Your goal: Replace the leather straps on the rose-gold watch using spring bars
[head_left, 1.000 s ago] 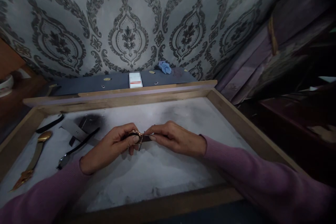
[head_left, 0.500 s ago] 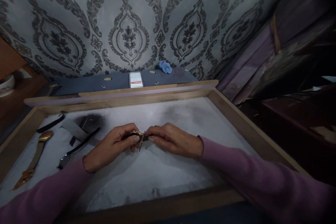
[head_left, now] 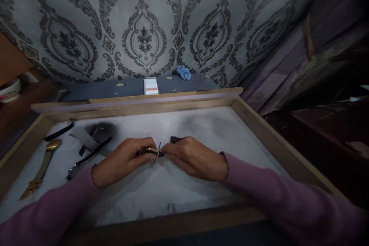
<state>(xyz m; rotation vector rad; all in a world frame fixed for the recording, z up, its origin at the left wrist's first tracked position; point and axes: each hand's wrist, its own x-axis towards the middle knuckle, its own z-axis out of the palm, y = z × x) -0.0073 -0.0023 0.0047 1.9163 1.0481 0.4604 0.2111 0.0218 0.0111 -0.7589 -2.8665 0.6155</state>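
Over the white tray floor (head_left: 138,196), my left hand (head_left: 123,161) is closed round a gold-rimmed wristwatch (head_left: 150,150), pinching its case between thumb and fingers. Close against it, my right hand (head_left: 198,159) pinches a dark brown watch strap (head_left: 176,139), whose end sticks out behind the knuckles. Where the fingertips meet, a thin dark sliver (head_left: 159,147) stands up across the join; I cannot make out what it is. My hands hide most of the watch face and strap.
Left of my hands lie a gold watch (head_left: 43,167), a watch with a black strap (head_left: 74,170), a grey band (head_left: 83,137) and a black strap (head_left: 59,131). A wooden rim (head_left: 259,134) surrounds the tray. Behind are a small box (head_left: 151,85) and a blue cloth (head_left: 183,72).
The watch has tilted in my left hand, so its face shows less. My right hand has turned slightly, and more of the strap's end shows behind it. The view has shifted a little.
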